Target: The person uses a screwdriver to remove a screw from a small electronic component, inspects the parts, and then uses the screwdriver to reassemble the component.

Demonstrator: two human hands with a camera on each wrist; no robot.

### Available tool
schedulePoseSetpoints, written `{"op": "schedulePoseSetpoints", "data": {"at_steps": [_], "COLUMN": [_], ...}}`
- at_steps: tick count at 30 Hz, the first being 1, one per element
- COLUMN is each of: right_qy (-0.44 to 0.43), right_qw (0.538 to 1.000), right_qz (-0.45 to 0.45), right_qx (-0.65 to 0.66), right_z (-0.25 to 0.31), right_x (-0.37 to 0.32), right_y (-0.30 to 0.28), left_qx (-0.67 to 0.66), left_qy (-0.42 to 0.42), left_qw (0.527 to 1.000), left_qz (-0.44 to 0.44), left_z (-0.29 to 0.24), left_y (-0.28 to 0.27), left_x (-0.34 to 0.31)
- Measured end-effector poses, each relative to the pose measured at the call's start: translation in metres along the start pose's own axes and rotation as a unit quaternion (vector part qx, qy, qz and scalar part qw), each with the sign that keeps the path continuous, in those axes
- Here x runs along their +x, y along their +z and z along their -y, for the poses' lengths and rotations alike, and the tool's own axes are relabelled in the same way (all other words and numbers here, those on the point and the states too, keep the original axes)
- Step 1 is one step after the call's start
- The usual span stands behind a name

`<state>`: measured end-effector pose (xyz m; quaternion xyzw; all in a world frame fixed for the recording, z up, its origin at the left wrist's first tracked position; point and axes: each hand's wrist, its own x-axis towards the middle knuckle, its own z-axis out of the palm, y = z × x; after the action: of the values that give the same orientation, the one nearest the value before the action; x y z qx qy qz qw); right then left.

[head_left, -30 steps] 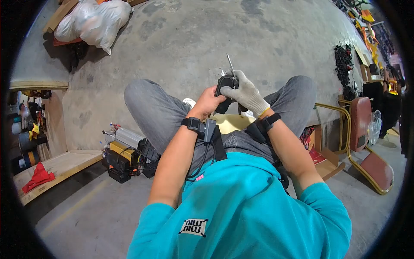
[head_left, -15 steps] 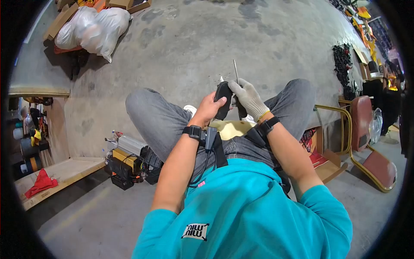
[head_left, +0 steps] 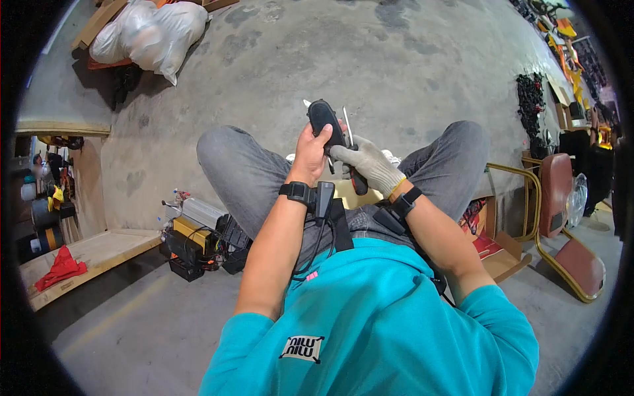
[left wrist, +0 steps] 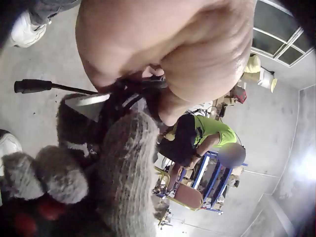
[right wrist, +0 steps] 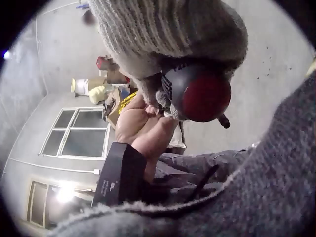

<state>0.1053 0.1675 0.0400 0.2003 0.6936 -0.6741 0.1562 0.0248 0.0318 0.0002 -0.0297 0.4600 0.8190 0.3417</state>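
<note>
In the head view my bare left hand grips a long, rounded black plastic part, its thumb along the near side. A pale pointed tip shows at the part's far left end. A black cable with a plug sticks out beside this hand in the left wrist view. My gloved right hand holds a screwdriver with a black and red handle, its bare shaft pointing away from my body. Gloved fingers overlap the near end of the black part. The round red handle end faces the right wrist camera.
Below the hands, a pale yellow surface lies between my knees. Boxy electrical units with wires stand on the floor at left, by a wooden shelf. A chair and an open cardboard box are at right.
The black part has moved up and left in my left hand. My right hand has come slightly lower with the screwdriver, whose handle now shows below the glove.
</note>
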Motion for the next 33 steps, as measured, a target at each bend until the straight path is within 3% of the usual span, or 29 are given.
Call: {"op": "schedulePoseSetpoints", "data": {"at_steps": [6,10,17,31,33], "right_qy": [-0.009,-0.001,0.010,0.024,0.027], "right_qw": [0.999,0.997,0.999,0.985,0.984], "right_qz": [0.024,0.012,-0.017,0.033,0.000], "right_qx": [0.045,0.080,0.040,0.167,0.174], "right_z": [0.003,-0.002,0.007,-0.016,-0.016], "right_x": [-0.004,-0.003,-0.011,0.006,0.006], "right_y": [-0.004,0.003,0.008,-0.004,-0.003], "left_qx": [-0.071,-0.033,0.015,0.045,0.050], "left_qy": [0.009,0.016,0.008,-0.038,-0.021], "left_qw": [0.997,0.999,1.000,0.995,0.997], "left_qz": [0.014,-0.030,-0.015,-0.078,-0.051], "left_z": [-0.003,-0.002,0.003,0.009,0.006], "left_y": [-0.001,0.001,-0.003,-0.005,-0.005], "left_x": [0.003,0.005,0.004,0.005,0.005]}}
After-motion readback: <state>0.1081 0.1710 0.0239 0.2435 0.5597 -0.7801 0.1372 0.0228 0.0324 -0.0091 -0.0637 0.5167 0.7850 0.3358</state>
